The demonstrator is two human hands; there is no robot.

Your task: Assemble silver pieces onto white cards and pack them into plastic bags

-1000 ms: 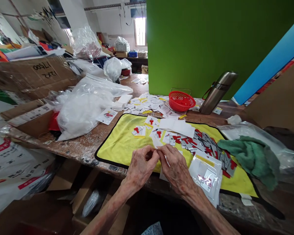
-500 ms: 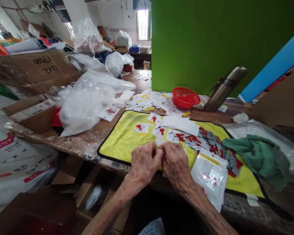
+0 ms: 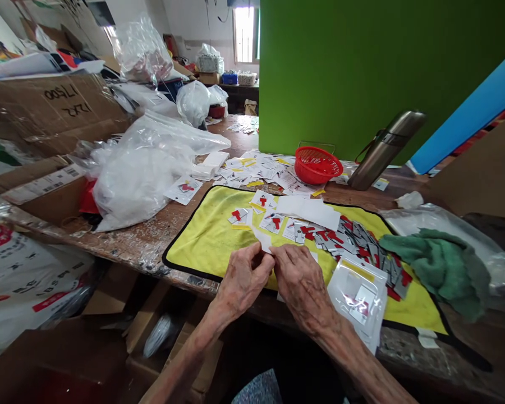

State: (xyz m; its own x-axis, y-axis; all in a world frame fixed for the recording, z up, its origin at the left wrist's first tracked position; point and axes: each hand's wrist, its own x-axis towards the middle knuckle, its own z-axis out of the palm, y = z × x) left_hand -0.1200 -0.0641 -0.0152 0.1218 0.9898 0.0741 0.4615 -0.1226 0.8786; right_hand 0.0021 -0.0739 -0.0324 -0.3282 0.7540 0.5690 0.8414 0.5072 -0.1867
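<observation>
My left hand [image 3: 242, 278] and my right hand [image 3: 299, 280] meet at the near edge of a yellow cloth mat [image 3: 206, 238]. Both pinch a small white card packet [image 3: 263, 241] between thumb and fingers, and its top corner sticks up above the fingertips. Just beyond lie loose white cards with red T-shaped pieces [image 3: 273, 223], and a heap of grey-and-red pieces [image 3: 362, 247] to the right. A stack of clear bagged packets [image 3: 359, 297] rests beside my right wrist.
A green rag [image 3: 440, 266], a red basket [image 3: 318, 164] and a steel flask [image 3: 385, 148] are on the right. Clear plastic bags [image 3: 138, 174] and cardboard boxes [image 3: 46, 115] crowd the left. A green board [image 3: 362, 73] stands behind. More cards [image 3: 256, 171] are scattered past the mat.
My hands stay together at the mat's near edge, still working the white packet. Its corner now shows higher above the fingers. The camera has shifted slightly.
</observation>
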